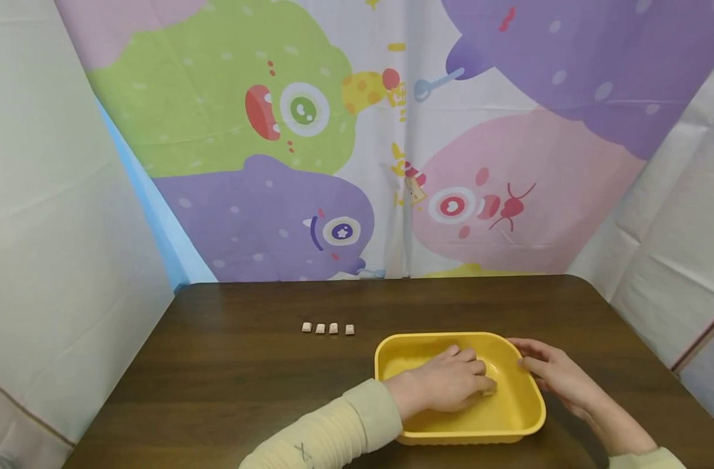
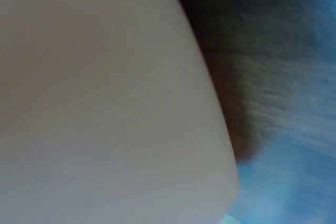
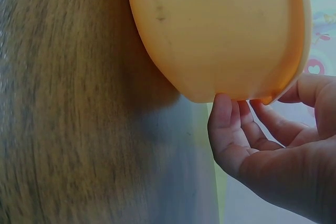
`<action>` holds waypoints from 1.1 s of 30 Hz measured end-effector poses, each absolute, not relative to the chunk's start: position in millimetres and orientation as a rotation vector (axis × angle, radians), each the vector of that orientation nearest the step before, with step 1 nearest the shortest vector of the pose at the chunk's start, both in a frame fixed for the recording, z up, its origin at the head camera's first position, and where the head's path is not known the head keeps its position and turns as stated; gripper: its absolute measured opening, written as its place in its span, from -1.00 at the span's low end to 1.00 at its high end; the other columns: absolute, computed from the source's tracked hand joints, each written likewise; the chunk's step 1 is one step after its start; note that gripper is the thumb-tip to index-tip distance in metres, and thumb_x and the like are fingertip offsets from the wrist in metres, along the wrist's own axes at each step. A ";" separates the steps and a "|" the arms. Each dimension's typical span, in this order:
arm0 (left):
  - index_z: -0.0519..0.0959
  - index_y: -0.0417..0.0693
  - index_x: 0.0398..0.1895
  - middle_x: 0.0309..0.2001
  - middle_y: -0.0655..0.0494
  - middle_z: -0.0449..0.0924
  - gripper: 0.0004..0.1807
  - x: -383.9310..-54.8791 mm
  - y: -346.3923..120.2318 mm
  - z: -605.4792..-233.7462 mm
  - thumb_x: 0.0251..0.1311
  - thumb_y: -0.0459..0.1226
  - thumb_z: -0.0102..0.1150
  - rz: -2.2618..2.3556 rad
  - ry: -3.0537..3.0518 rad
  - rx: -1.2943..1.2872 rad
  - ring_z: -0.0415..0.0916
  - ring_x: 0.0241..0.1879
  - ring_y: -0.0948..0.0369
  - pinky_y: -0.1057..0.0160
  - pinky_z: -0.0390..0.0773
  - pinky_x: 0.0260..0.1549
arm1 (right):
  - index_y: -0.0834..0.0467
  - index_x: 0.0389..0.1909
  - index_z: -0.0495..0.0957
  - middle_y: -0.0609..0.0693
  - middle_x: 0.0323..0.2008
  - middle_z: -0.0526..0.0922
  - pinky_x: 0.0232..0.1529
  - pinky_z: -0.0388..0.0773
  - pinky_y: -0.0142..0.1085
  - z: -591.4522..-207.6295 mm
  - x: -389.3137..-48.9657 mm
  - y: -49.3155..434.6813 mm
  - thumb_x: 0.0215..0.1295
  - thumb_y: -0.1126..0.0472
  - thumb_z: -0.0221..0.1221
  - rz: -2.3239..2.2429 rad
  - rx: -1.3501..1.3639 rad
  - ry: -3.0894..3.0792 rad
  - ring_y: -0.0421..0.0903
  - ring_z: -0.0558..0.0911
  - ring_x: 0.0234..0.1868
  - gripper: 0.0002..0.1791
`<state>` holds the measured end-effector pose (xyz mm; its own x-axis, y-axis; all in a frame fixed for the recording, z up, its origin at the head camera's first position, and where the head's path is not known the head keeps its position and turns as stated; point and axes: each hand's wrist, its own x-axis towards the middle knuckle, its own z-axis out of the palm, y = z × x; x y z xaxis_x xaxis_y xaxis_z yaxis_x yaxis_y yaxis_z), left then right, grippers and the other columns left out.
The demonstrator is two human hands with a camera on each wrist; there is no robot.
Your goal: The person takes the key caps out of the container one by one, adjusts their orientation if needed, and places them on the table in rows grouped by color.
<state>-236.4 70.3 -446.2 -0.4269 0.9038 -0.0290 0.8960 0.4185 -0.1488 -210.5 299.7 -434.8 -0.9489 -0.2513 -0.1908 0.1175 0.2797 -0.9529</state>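
Observation:
A yellow plastic tub (image 1: pixel 459 438) stands on the dark table. My left hand (image 1: pixel 451 381) reaches down inside it with bent fingers, and a small pale piece (image 1: pixel 488 392) shows at the fingertips; I cannot tell whether they pinch it. On the tub's right side my right hand (image 1: pixel 559 378) grips the rim, thumb over the edge. In the right wrist view, the fingers (image 3: pixel 224 111) of that hand lie against the outside of the tub wall (image 3: pixel 220 35). Bare skin (image 2: pixel 105 98) fills most of the left wrist view, hiding the left fingers.
Several small whitish keycap-like pieces (image 1: pixel 333 329) lie in a row on the brown wooden table (image 1: pixel 228 371), left of the tub and farther back. A cloth with cartoon monsters (image 1: pixel 310 143) hangs behind the table's far edge. Pale sheets (image 1: pixel 58 195) hang at both sides.

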 end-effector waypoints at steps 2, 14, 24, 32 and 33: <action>0.43 0.47 0.15 -0.12 0.48 0.36 -0.68 -236.5 70.4 -447.2 0.37 0.00 -0.13 0.223 -2.580 -1.645 0.15 -0.15 0.39 0.40 0.11 -0.22 | 0.38 0.36 0.06 0.38 0.24 0.26 -0.12 0.55 -0.12 -434.4 -210.2 299.5 0.35 0.21 0.00 -1.714 -0.118 2.251 -0.04 0.55 -0.02 -0.36; 0.47 0.35 -0.21 -0.28 0.44 0.31 -0.90 -235.4 70.5 -445.2 0.30 0.01 -0.01 0.253 -2.542 -1.634 0.17 -0.16 0.36 0.41 0.13 -0.22 | 0.38 0.36 0.07 0.36 0.23 0.28 -0.13 0.55 -0.12 -433.6 -210.6 298.9 0.34 0.22 0.01 -1.705 -0.104 2.257 -0.06 0.55 -0.03 -0.36; 0.45 0.30 -0.18 -0.22 0.41 0.34 -0.75 -237.8 69.0 -439.2 0.11 0.05 0.15 0.265 -2.562 -1.597 0.19 -0.12 0.34 0.39 0.17 -0.18 | 0.40 0.35 0.07 0.35 0.19 0.32 -0.14 0.56 -0.13 -434.9 -210.3 299.8 0.34 0.22 0.01 -1.720 -0.118 2.248 -0.08 0.57 -0.07 -0.36; 0.41 0.27 -0.24 -0.25 0.38 0.30 -0.72 -237.0 65.0 -433.6 0.07 0.11 0.15 0.236 -2.566 -1.571 0.17 -0.16 0.34 0.37 0.18 -0.16 | 0.40 0.36 0.06 0.37 0.19 0.30 -0.13 0.56 -0.13 -435.7 -210.7 301.2 0.35 0.21 0.00 -1.720 -0.137 2.237 -0.06 0.57 -0.05 -0.35; 0.41 0.27 -0.25 -0.26 0.38 0.30 -0.73 -236.8 64.4 -432.3 0.07 0.11 0.15 0.233 -2.561 -1.571 0.17 -0.17 0.34 0.37 0.18 -0.17 | 0.40 0.36 0.06 0.37 0.20 0.30 -0.13 0.56 -0.13 -435.6 -210.7 301.1 0.35 0.21 0.01 -1.721 -0.129 2.240 -0.06 0.57 -0.05 -0.35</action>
<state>-236.8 64.4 -432.3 -0.4506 0.8923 0.0282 0.8726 0.4468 -0.1973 -210.7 301.1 -435.6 -0.9471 -0.2585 -0.1900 0.1170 0.2729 -0.9549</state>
